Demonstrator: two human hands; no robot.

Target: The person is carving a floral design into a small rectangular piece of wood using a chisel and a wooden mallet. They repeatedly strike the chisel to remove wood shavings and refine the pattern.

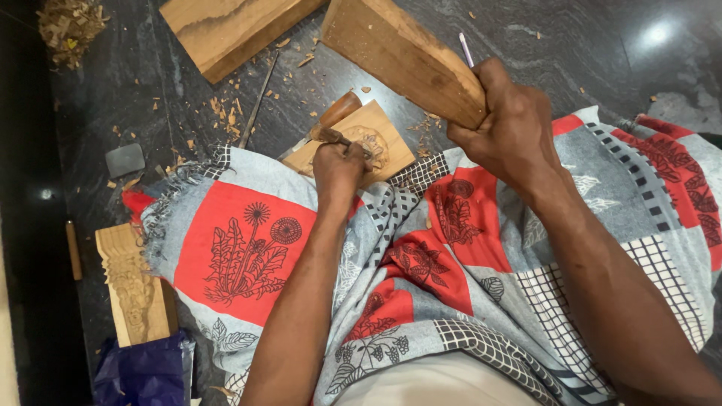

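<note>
Overhead view of a seated person carving wood on a dark polished stone floor [571, 45]. The left hand [338, 167], fingers closed, grips a wooden-handled chisel [336, 120] whose tip rests on a small square pale wooden panel with a carved relief [359, 141], lying at 12 o'clock of the lap. The right hand [511, 128], fingers wrapped tight, holds a long tapered brown wooden block used as a mallet [402, 56], raised at 1 o'clock above the panel. A red, grey and white patchwork cloth with printed plant motifs [421, 278] covers the legs. At 11 o'clock lie a thick wooden plank [226, 30] and scattered wood shavings [226, 113]; at 8 o'clock stands a carved pale wooden moulding [135, 289], with a crumpled blue plastic bag [143, 372] just beside it.
</note>
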